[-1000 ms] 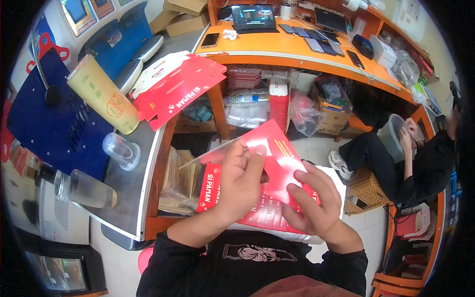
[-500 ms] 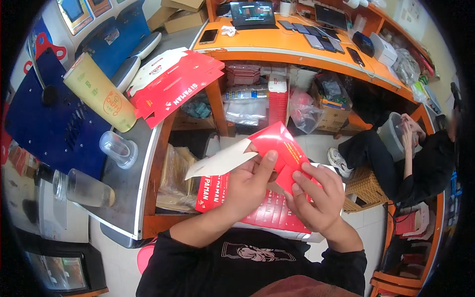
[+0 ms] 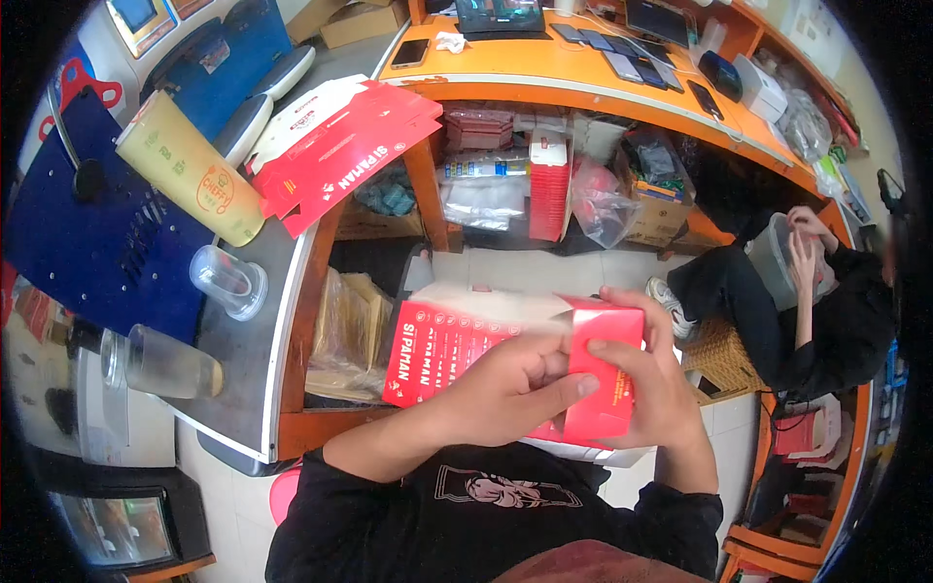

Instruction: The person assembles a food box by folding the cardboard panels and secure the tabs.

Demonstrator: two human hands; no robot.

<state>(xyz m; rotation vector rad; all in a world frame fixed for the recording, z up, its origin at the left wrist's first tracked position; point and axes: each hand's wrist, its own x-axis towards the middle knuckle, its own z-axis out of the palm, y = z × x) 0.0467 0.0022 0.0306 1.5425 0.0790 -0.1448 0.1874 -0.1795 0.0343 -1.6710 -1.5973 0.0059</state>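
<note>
A partly folded red paper carton [image 3: 607,374] is upright in front of me, its pale inner flap reaching out to the left, smeared by motion. My right hand [image 3: 666,384] wraps round the carton's right side, thumb on its front face. My left hand [image 3: 510,389] grips the left edge, with fingers curled inward and the thumb over the front; part of that grip is hidden. Below and behind my hands, several red cartons [image 3: 428,350] stand packed in a row, partly covered by my left arm. An unfolded red and white carton sheet [image 3: 340,160] lies on the grey table to the left.
The grey table [image 3: 255,360] holds a yellow-green roll of cups [image 3: 190,165], a clear plastic cup [image 3: 228,282] and a clear jar [image 3: 173,361]. Phones lie on the orange desk [image 3: 544,68] ahead. At right, a seated person [image 3: 826,321] holds a tub beside a wicker basket [image 3: 724,360].
Both my hands have lowered and moved slightly right with the carton. The carton has turned from tilted to upright, and its right-hand part now looks folded into a box shape.
</note>
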